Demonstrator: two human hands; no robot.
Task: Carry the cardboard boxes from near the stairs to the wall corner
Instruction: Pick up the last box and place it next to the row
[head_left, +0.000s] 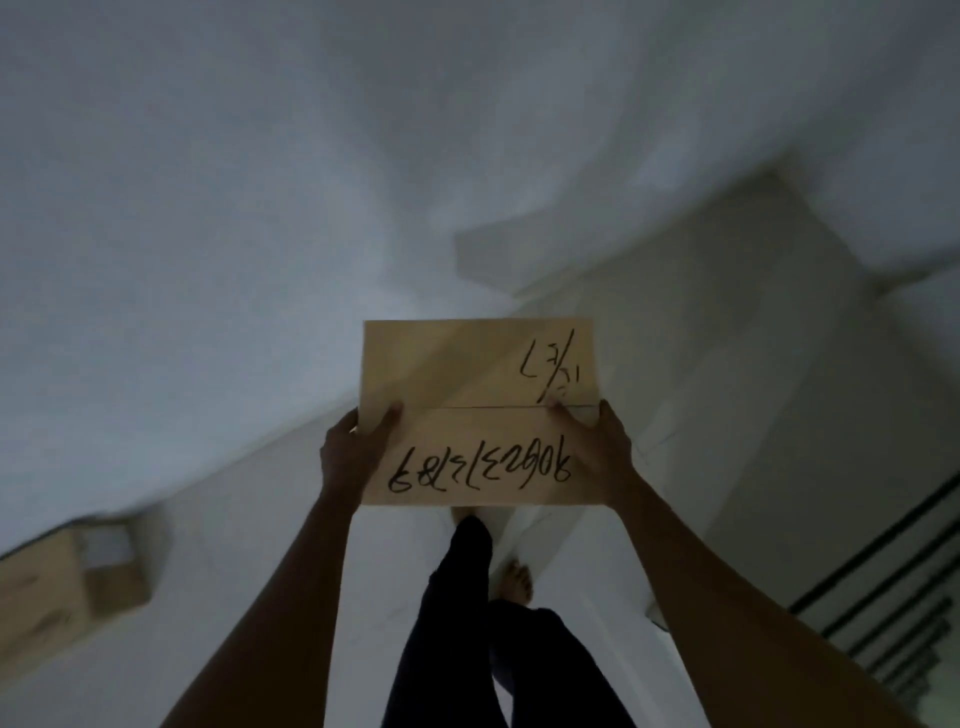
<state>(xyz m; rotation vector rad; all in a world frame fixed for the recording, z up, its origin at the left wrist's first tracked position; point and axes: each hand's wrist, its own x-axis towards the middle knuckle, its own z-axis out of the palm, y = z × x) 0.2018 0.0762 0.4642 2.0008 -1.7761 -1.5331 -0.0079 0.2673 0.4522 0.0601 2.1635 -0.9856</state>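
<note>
A tan cardboard box (478, 395) with black handwritten marks on its closed top flaps hangs in front of me at waist height. My left hand (348, 457) grips its left side, thumb on the top flap. My right hand (602, 452) grips its right side the same way. Another cardboard box (57, 592), blurred, stands on the white floor at the lower left, against the wall.
A white wall (208, 208) fills the left and top. A grey recess or step (727, 322) lies ahead on the right. Dark stair railing bars (883, 597) run along the lower right. My legs in dark trousers and bare feet (514, 577) are below the box.
</note>
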